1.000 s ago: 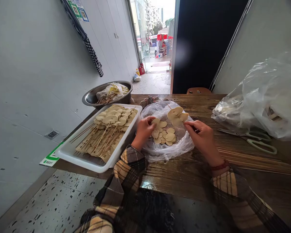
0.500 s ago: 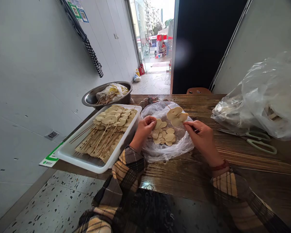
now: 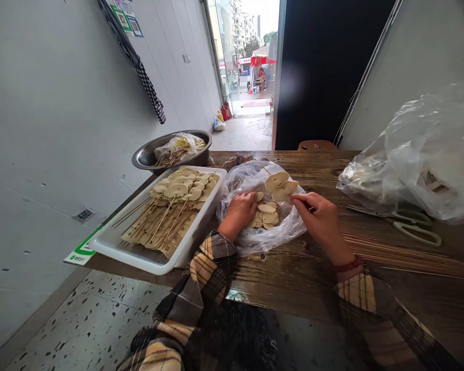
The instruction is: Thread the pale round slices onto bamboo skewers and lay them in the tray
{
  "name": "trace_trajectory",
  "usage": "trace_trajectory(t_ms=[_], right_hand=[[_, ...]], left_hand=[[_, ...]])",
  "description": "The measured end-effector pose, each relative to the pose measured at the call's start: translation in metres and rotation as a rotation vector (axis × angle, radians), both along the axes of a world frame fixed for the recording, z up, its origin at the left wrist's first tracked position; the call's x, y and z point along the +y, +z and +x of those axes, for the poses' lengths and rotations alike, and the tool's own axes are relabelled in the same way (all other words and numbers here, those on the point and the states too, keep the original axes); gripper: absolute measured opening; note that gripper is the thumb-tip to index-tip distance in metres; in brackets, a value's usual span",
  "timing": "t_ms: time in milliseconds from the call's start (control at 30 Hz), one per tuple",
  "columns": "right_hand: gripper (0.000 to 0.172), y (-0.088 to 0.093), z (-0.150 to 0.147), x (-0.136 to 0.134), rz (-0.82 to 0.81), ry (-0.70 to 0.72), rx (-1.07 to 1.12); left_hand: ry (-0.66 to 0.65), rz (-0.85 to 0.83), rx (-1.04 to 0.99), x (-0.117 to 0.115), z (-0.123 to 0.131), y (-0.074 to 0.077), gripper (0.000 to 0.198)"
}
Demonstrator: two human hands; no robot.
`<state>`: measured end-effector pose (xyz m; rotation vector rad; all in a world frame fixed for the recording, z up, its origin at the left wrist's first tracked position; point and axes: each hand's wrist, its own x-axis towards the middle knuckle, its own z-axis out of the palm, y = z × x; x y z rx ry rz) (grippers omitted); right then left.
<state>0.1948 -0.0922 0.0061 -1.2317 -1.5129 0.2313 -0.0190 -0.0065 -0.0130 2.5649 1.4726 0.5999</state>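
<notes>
My right hand (image 3: pixel 319 214) pinches a thin skewer near its end. Several round, flat, pale beige slices (image 3: pixel 281 186) are threaded on that skewer, held above the right side of a clear plastic bag (image 3: pixel 251 245). Inside the spread bag lie loose slices of the same kind (image 3: pixel 268 215). My left hand (image 3: pixel 242 211) is down in the bag at the left edge of these slices, its fingers curled and their tips hidden. Left of the bag, a white plastic tray (image 3: pixel 160 269) holds many finished skewers of slices (image 3: pixel 178 190), stacked with their sticks pointing toward me.
A metal bowl (image 3: pixel 139 159) with a plastic bag and skewers stands behind the tray. On the right lie green-handled scissors (image 3: pixel 417 234), bare skewer sticks (image 3: pixel 394 255) and a big clear plastic bag (image 3: pixel 421 154). The wooden table (image 3: pixel 325 170) meets a wall on the left.
My left hand has moved right and down, from the bag's left side onto the loose slices. My right hand and its skewer have shifted very slightly left.
</notes>
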Motion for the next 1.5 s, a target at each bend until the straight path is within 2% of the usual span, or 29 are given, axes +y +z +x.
trace_trajectory(t_ms=[233,467,533,633,767,900,1100,1333,1500], right_hand=[[0.02,-0.001,0.0,0.001,-0.003,-0.008,-0.004],[0.021,-0.003,0.001,0.002,-0.014,-0.002,-0.01],[0.021,-0.004,0.002,0.002,-0.01,-0.002,-0.013],[0.02,-0.005,0.002,0.002,-0.008,0.0,-0.02],[0.02,-0.005,0.004,0.002,-0.018,0.016,-0.023],[0.019,-0.004,0.006,0.001,-0.035,0.061,-0.052],[0.02,0.0,0.008,-0.003,-0.101,0.166,-0.174],[0.019,-0.001,0.012,-0.003,-0.11,0.165,-0.235],[0.018,-0.002,0.013,-0.002,-0.093,0.192,-0.277]], left_hand=[[0.029,-0.009,0.04,-0.003,0.003,0.003,0.035],[0.046,-0.03,-0.064,0.0,0.003,0.001,0.026],[0.061,-0.046,-0.165,0.001,0.004,0.001,0.023],[0.064,-0.12,-0.438,0.001,0.004,0.003,0.02],[0.018,-0.374,-0.897,0.0,-0.001,0.007,0.025],[-0.011,-0.536,-1.149,-0.005,-0.005,0.017,0.035],[-0.014,-0.617,-1.301,-0.007,-0.006,0.026,0.038],[0.068,-0.492,-1.349,-0.003,-0.009,0.027,0.031],[0.07,-0.486,-1.358,-0.006,-0.009,0.03,0.037]])
